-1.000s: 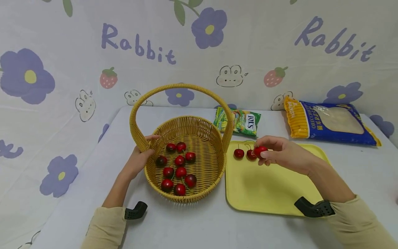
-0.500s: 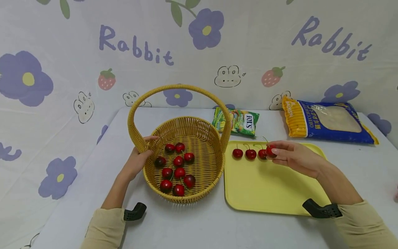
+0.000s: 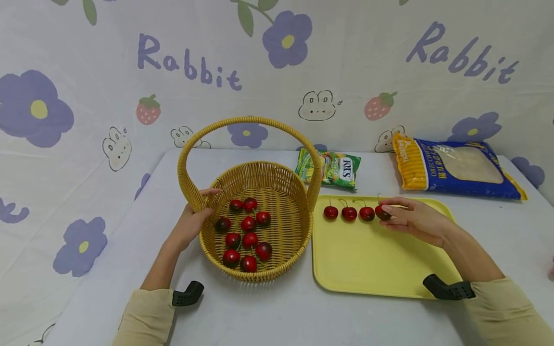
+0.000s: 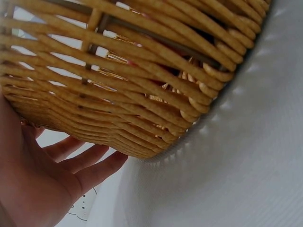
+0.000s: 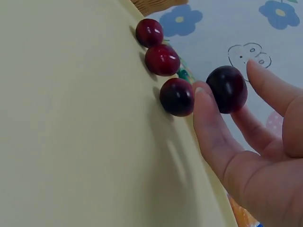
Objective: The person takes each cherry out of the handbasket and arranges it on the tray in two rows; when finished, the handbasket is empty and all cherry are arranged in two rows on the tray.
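Observation:
A yellow wicker basket (image 3: 305, 254) with a tall arched handle holds several dark red cherries (image 3: 248, 224). My left hand (image 3: 189, 225) grips its left rim at the foot of the handle; in the left wrist view, the fingers (image 4: 97, 163) lie along the woven outer wall. Over the far edge of the yellow tray (image 3: 368, 262), my right hand (image 3: 417, 222) pinches a stemmed cherry (image 5: 227, 90) between thumb and fingers. To its left, three cherries (image 3: 348, 214) stand in a row on the tray, stems pointing away.
Behind the basket and tray lies a green FOX'S candy bag (image 3: 335, 169). A blue and yellow pasta bag (image 3: 460, 169) is at the back right. A patterned cloth (image 3: 259, 57) hangs behind the white table (image 3: 303, 312).
My right hand has moved right along the tray's far edge and lowered its cherry beside the row. A third cherry in the row has come into view. The left hand keeps its grip.

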